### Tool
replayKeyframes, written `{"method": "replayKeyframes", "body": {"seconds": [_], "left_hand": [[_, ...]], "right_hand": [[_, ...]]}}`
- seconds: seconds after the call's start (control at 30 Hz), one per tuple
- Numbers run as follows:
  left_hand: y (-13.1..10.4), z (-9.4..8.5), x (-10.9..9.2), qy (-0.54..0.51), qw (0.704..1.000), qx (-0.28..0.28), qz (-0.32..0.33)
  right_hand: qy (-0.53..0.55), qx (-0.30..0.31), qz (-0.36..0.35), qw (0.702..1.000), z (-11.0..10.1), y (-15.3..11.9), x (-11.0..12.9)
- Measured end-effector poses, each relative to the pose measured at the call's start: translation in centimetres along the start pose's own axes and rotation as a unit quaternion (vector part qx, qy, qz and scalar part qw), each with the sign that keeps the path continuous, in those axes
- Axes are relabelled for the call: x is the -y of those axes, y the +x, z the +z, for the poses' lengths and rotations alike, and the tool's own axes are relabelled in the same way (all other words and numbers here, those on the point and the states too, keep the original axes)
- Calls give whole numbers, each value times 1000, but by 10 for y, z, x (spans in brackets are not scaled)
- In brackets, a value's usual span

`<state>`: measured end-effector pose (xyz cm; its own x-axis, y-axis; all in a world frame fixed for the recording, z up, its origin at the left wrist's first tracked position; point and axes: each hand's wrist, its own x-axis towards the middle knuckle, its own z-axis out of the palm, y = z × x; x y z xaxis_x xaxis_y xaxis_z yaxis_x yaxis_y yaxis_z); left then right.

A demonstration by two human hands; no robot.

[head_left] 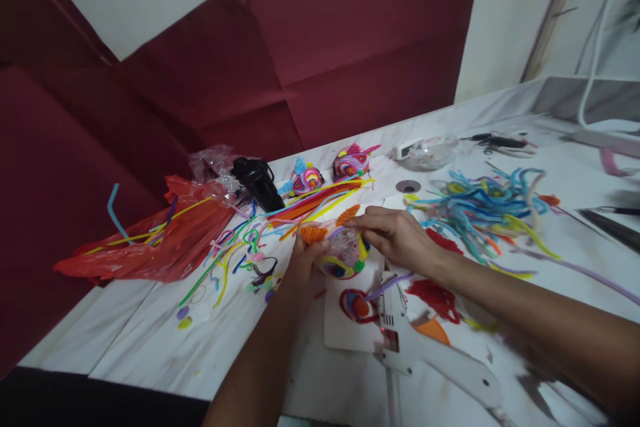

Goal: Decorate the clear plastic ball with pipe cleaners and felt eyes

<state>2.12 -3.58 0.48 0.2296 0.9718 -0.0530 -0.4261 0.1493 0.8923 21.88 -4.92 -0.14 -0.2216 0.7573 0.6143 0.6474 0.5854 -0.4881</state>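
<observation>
Both hands are closed on a small rounded craft head (345,255), held above the near middle of the table. Curled around its left side, the left hand (303,255) grasps it with the thumb just under one orange ear (314,234). Bent fingers of the right hand (393,230) pinch its upper edge next to the other ear; whether they also grip a loose strand, I cannot tell. Ridged, fuzzy windings form both pointed ears, while the head has a glossy, clear-looking middle bordered by soft yellow, green and dark blue patches.

Below lies a flat, pale card (345,337) with a coiled red disc (361,308), orange at its centre. A white plastic glue gun (460,361) overlaps the card's right edge, and a bent purple pipe cleaner (393,284) runs beside the disc. To the right, limp blue pipe cleaners (475,207) make a tangled heap.

Farther back sit two decorated heads, one with fluffy light-blue ears (300,165), the other mostly pink (351,162). On the left, a crumpled, thin red plastic bag (170,247) spreads beside a black, smooth-sided object (257,183). White, grey-veined marbling covers the table (150,337); creased maroon sheeting (375,27) stands behind.
</observation>
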Motion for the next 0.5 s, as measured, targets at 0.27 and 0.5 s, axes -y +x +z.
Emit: {"method": "replayKeyframes", "body": {"seconds": [0.27, 0.5], "left_hand": [[0, -4, 5, -6, 1000, 17, 2], [3, -9, 8, -9, 1000, 23, -1]], "right_hand": [[-132, -22, -110, 985, 1, -4, -5], [-203, -28, -172, 964, -4, -3, -3]]}}
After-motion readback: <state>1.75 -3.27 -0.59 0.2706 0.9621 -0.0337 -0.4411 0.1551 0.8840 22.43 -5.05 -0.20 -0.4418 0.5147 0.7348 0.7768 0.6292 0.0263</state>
